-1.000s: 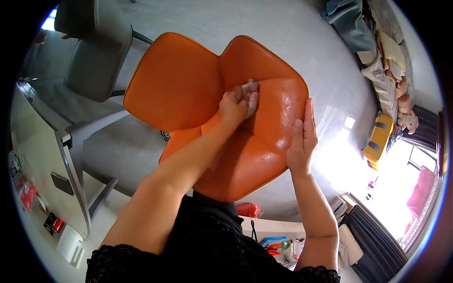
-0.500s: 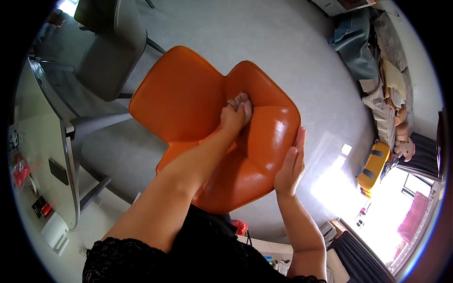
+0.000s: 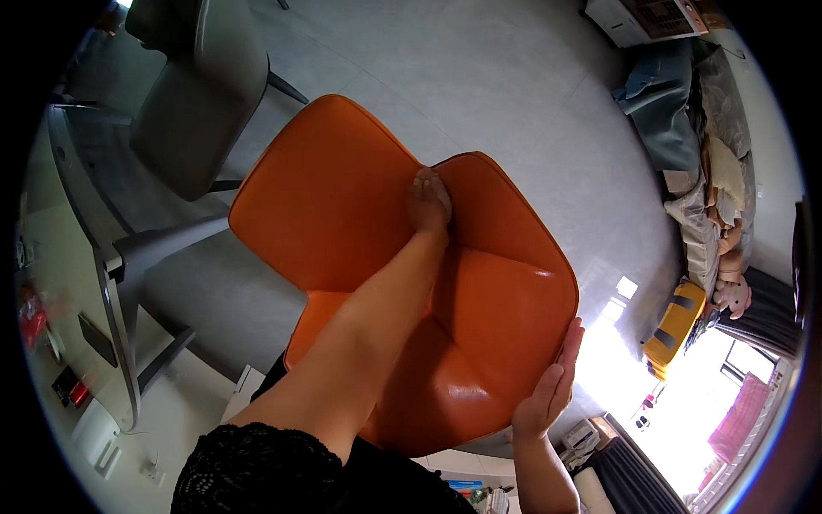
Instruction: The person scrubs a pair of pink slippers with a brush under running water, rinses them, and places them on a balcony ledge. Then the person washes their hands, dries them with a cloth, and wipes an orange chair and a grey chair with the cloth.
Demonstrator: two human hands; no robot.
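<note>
An orange leather-look chair [image 3: 505, 317] with a seamed edge fills the middle of the view, its broad panels meeting in creases. My left arm reaches across it from the lower left. The fingers of my left hand [image 3: 431, 206] are curled and pressed into the upper crease between two panels; what they hold, if anything, is too hidden to make out. On the right, my right hand [image 3: 545, 398] lies along the chair's outer edge, palm against it, with fingers stretched out and the thumb apart.
A grey chair [image 3: 201, 103] stands at the upper left, by a pale table [image 3: 73, 274] bearing a dark phone-like slab [image 3: 98, 339]. Against the right wall lie heaped covers [image 3: 659, 111], with a yellow suitcase [image 3: 674, 330] below them, near a bright window.
The orange chair has shifted and tilted, its right side now lower in view. My left hand has moved up along the crease; my right hand has gone down with the chair's edge.
</note>
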